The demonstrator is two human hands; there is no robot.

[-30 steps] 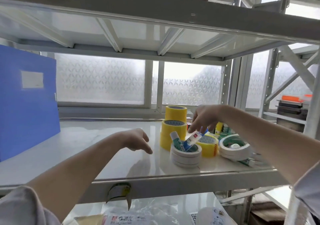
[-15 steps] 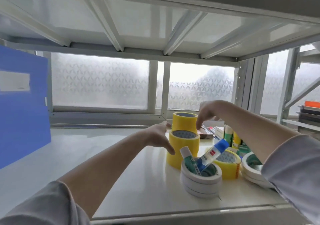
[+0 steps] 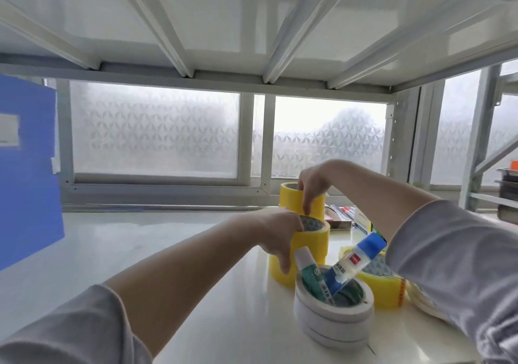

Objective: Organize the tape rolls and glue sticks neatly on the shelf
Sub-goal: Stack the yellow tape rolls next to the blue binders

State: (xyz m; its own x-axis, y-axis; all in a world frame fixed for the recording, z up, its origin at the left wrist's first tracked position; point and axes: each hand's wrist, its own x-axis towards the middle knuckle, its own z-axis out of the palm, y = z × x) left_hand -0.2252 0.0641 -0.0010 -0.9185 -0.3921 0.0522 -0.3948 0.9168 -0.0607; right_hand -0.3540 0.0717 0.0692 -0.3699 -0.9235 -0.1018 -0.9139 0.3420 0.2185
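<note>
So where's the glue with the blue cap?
In the head view, the glue with the blue cap is low on the right, leaning cap-up inside the stack of white tape rolls, beside a green glue stick and in front of the yellow tape rolls.

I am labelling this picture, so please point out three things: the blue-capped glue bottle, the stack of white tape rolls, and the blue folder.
blue-capped glue bottle [image 3: 353,260], head view, on its clear body near the red label.
stack of white tape rolls [image 3: 333,323], head view, on the outer side wall.
blue folder [image 3: 28,189], head view, on its front face.
</note>
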